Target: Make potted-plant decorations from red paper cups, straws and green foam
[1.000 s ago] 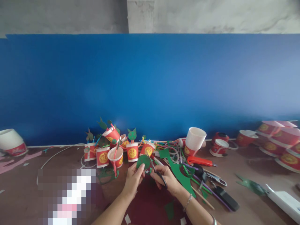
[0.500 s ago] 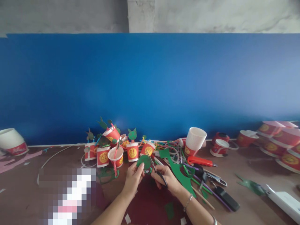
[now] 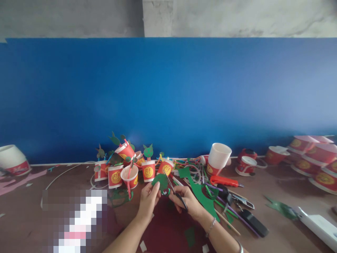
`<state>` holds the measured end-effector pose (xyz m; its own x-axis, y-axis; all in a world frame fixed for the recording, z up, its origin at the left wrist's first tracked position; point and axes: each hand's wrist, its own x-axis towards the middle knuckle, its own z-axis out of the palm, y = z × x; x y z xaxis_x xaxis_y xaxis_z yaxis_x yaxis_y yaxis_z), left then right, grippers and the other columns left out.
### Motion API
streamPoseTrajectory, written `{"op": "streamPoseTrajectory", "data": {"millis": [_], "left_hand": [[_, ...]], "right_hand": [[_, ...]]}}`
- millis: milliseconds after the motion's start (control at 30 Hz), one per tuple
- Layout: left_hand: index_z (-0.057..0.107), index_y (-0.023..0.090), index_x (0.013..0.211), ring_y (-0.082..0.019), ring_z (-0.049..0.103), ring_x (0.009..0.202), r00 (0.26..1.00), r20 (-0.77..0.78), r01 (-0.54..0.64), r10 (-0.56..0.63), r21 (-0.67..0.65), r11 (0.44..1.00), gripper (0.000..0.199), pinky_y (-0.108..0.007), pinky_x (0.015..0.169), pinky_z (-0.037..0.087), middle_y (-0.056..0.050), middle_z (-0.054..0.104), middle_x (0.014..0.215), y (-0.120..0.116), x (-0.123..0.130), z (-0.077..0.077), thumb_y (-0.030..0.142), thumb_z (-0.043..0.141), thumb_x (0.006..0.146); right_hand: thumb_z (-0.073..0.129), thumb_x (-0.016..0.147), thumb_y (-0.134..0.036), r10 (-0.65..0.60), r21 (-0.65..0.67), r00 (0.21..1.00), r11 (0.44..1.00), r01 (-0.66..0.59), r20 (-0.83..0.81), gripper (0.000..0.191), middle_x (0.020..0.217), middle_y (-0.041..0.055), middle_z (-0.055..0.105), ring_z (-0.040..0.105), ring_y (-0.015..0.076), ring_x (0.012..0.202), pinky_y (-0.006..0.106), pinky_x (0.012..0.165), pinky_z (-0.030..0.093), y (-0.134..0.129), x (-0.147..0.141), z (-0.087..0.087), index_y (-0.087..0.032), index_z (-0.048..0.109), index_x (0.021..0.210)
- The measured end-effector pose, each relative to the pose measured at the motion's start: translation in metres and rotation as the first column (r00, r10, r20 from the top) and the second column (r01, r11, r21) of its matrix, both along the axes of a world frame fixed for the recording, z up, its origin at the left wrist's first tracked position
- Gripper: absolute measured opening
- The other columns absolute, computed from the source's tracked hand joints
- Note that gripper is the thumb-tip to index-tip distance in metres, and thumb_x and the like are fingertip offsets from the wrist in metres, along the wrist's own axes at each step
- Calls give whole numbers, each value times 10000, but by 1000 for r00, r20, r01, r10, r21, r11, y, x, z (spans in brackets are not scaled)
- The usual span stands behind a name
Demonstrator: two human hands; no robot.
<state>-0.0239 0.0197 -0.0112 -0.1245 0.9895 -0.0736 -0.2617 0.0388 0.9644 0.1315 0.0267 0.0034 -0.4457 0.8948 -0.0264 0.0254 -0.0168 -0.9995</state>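
Observation:
My left hand (image 3: 150, 196) pinches a rounded green paper piece (image 3: 160, 181) between thumb and fingers, held up over the table. In my right hand (image 3: 185, 200) is a pair of scissors (image 3: 179, 199) with dark handles, its blades pointing up and to the left along the right edge of the paper. Whether the blades touch the paper I cannot tell. Just beneath the held paper shows a small green and white bit (image 3: 165, 191). A larger cut sheet of green paper (image 3: 201, 196) lies to the right of my right hand.
Red paper cups (image 3: 149, 171) with green cutouts and straws stand beyond my hands. A stack of white cups (image 3: 219, 158), a red cutter knife (image 3: 225, 181), keys with a black fob (image 3: 255, 223) and several straws lie to the right. More red cups (image 3: 325, 179) are stacked far right.
The green paper in my left hand has shifted slightly left, away from the scissors. My right hand is nearly still.

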Motion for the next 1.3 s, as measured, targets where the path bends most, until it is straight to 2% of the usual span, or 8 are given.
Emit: {"op": "streamPoseTrajectory", "data": {"millis": [200,333,567,800,933,1033,1100,1300], "left_hand": [[576,145,709,-35,393,442,1000,15,-17,17,-37,999,408,-118,401,268,64,443,511,1,-2,0,540,668,668],[551,145,628,-39,368,427,1000,-10,16,-16,-21,1000,414,-135,394,253,68,418,482,3,-4,-4,537,683,650],[581,147,672,-42,368,429,1000,-6,13,-13,-30,999,416,-140,408,265,71,429,488,2,-3,-3,550,681,642],[532,151,652,-29,342,392,999,-8,-42,42,-63,997,469,-135,362,196,76,423,465,1,-2,2,598,671,619],[510,160,648,-19,296,337,998,-26,-52,52,-34,998,476,-148,336,170,81,423,446,2,-3,1,625,609,670],[475,169,587,-18,238,285,995,-93,22,-22,7,1000,494,-167,319,141,93,360,375,-2,0,4,638,527,734],[479,168,573,-21,240,274,986,-132,104,-100,22,994,482,-171,321,145,101,325,350,-6,2,9,618,542,735],[526,153,631,-8,267,313,988,-34,148,-148,-22,989,427,-155,326,146,67,462,458,-10,6,16,565,625,679]], "right_hand": [[696,687,-438,9,0,1000,1000,-9,14,339,369,-70,458,398,57,298,176,335,250,1,0,-1,-161,512,621],[674,701,-454,-4,-2,1000,1000,4,11,339,378,-53,498,417,63,314,180,353,280,-1,0,-1,-158,524,631],[685,695,-457,10,8,1000,1000,-10,29,350,363,-60,460,394,63,299,185,343,248,0,1,1,-165,511,613],[678,714,-453,32,17,998,999,-33,45,343,381,-49,461,394,69,298,190,334,228,1,3,-1,-169,509,620],[678,714,-451,46,21,998,999,-47,44,341,373,-47,465,388,65,297,190,335,235,1,2,-1,-165,516,621],[683,704,-461,27,15,999,1000,-27,37,347,370,-48,469,392,66,296,188,337,246,1,1,-1,-162,524,627],[684,700,-468,21,10,999,1000,-21,37,346,372,-49,473,396,67,297,188,338,252,1,0,-1,-157,544,638],[693,693,-456,51,-15,999,999,-51,0,331,413,-40,509,427,68,332,184,358,296,-1,-1,-1,-144,584,680]]}}
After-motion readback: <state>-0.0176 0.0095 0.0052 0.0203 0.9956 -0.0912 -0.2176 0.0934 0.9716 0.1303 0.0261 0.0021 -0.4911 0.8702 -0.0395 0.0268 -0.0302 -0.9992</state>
